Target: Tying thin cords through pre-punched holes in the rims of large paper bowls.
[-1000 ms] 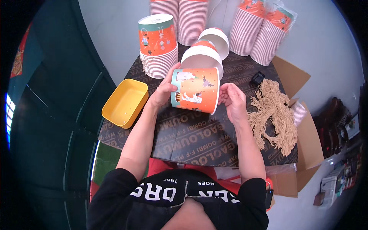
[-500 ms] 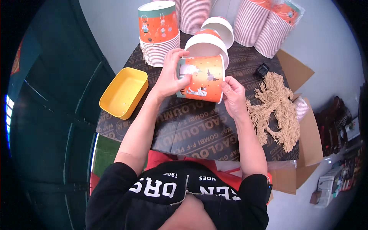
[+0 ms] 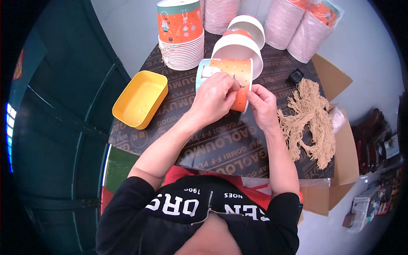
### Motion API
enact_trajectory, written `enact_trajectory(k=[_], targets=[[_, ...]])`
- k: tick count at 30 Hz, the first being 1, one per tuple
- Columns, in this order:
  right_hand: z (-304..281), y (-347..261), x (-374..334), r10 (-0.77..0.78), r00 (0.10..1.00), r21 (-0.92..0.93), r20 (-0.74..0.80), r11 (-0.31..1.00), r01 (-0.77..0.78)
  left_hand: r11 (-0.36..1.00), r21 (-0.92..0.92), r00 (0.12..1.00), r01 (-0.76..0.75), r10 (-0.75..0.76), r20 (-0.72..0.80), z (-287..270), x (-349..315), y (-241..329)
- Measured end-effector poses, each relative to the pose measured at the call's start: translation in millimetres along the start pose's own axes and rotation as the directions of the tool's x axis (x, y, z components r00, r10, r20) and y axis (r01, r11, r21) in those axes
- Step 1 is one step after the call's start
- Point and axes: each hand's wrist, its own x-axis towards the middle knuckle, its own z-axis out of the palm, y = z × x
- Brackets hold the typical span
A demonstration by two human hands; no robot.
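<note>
An orange and teal paper bucket point(image 3: 239, 68) lies on its side in front of me, its white rim to the right and little printed figures on its wall. My right hand point(image 3: 264, 107) pinches that rim between thumb and fingers. Across the front of the wall lies my left hand point(image 3: 214, 97), its fingers curled and closed near the rim; what they hold, if anything, is hidden. Right behind are nested white-lined buckets point(image 3: 238, 51), lying with their open mouths toward me. A bundle of tan strings point(image 3: 312, 123) rests to the right of my right hand.
A yellow plastic bin point(image 3: 140, 100) with small bits inside stands at the left of the dark printed table point(image 3: 221, 148). An upside-down bucket stack point(image 3: 182, 42) and wrapped stacks point(image 3: 310, 36) line the back. A small black box point(image 3: 295, 76) sits by the strings; cardboard point(image 3: 344, 148) adjoins the right edge.
My left hand has come off the bucket's far left side and moved right and down toward the rim, its fingers now curled. My right hand keeps its pinch on the rim.
</note>
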Motion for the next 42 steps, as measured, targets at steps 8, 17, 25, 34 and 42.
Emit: enact_trajectory(k=[8,17,25,34,42], targets=[[4.4,0.5,-0.1,-0.028,0.999,-0.018,-0.028,0.999,0.027,0.999,0.033,0.999,-0.042,0.043,-0.022,5.8,-2.4,-0.3],[6.7,3.5,-1.2,-0.067,0.998,-0.072,-0.002,0.995,0.067,0.992,0.120,0.998,-0.051,0.055,-0.026,8.7,-5.2,4.8],[11.7,1.4,-2.7,-0.115,0.993,-0.089,0.019,0.989,0.116,0.974,0.220,0.998,-0.043,0.054,-0.043,11.6,-7.3,7.0],[10.7,5.2,-2.7,-0.096,0.995,-0.109,0.002,0.989,0.095,0.968,0.244,0.997,-0.048,0.060,-0.042,12.6,-8.0,9.7],[9.7,7.1,-2.1,-0.113,0.994,-0.124,0.007,0.986,0.113,0.965,0.253,0.994,-0.066,0.085,-0.065,14.5,-8.4,10.1]])
